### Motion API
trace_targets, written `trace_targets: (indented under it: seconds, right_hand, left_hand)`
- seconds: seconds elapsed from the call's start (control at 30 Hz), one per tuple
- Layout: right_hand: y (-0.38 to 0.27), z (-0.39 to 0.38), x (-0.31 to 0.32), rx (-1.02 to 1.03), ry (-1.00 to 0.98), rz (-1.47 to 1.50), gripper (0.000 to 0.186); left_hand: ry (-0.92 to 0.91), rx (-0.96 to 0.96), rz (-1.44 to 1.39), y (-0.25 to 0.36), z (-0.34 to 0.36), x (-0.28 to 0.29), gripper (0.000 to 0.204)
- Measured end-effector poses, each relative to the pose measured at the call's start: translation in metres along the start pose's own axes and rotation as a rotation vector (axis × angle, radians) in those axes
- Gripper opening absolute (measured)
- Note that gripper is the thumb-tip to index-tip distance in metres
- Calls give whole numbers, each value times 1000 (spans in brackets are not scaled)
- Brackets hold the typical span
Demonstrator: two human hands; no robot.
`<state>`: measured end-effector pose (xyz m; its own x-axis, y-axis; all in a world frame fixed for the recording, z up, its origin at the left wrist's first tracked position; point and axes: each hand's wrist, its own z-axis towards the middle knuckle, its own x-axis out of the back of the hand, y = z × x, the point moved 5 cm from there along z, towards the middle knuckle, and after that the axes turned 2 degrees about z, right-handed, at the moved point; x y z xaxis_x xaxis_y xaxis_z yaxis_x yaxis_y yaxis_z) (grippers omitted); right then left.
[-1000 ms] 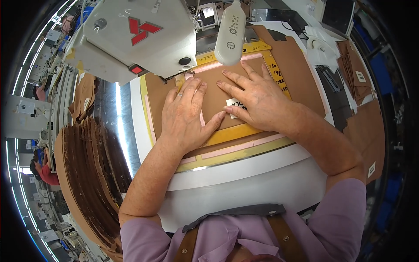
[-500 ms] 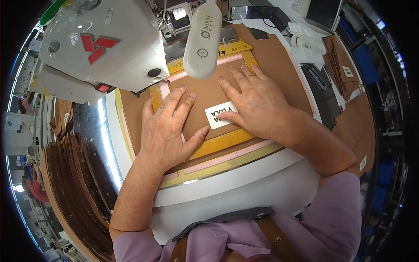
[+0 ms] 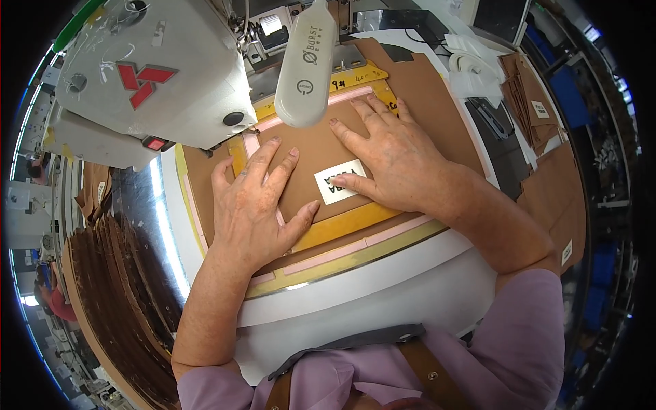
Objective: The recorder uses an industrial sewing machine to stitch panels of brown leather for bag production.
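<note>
Both hands have spread farther apart since a second ago, when the thumb tips nearly met, and more of the white label now shows beside the right thumb. The left hand (image 3: 249,215) lies palm down at the left part of the brown sheet (image 3: 311,147), its fingers fanned out and clutching nothing, with the thumb tip just above the lower bar of the yellow frame (image 3: 345,227). The right hand (image 3: 403,160) lies palm down too, fingers spread toward the frame's upper right corner, its thumb over part of the white label (image 3: 326,186) (how hard either hand presses, I cannot tell). This sheet shows both inside the frame and beyond it, under the hands, on a white surface (image 3: 355,305) in front of the person; a pink strip (image 3: 328,258) and a pale yellow band (image 3: 307,271) run along its near side. Above the left hand stands a grey-white machine head (image 3: 178,61) with a red emblem, and next to it hangs a white paddle-shaped device (image 3: 305,65), in front of the frame's far bar. At the left, a stack of dark brown pieces (image 3: 116,294) stands on edge; at the right lie more brown pieces (image 3: 557,195), with a white roll (image 3: 471,72) and a dark tool (image 3: 493,117) nearer the sheet.
</note>
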<state>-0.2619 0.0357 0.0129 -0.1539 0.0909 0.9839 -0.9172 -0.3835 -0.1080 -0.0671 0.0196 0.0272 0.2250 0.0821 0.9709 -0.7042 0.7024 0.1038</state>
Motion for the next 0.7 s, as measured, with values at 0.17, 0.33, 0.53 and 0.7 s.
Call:
trace_targets:
  seconds: [0.17,0.33,0.53,0.7]
  right_hand:
    - [-2,1,1,11,-3,-12,75]
    - [-3,2,4,16,-8,4,74]
    - [-6,4,3,23,-63,4,73]
    - [-6,4,0,41,-57,17,72]
  left_hand:
    - [12,-11,51,-1,0,4,66]
    - [22,-5,76,-6,-3,4,65]
    - [-12,-20,56,-13,-6,5,64]
    - [-63,-25,99,-17,-5,9,64]
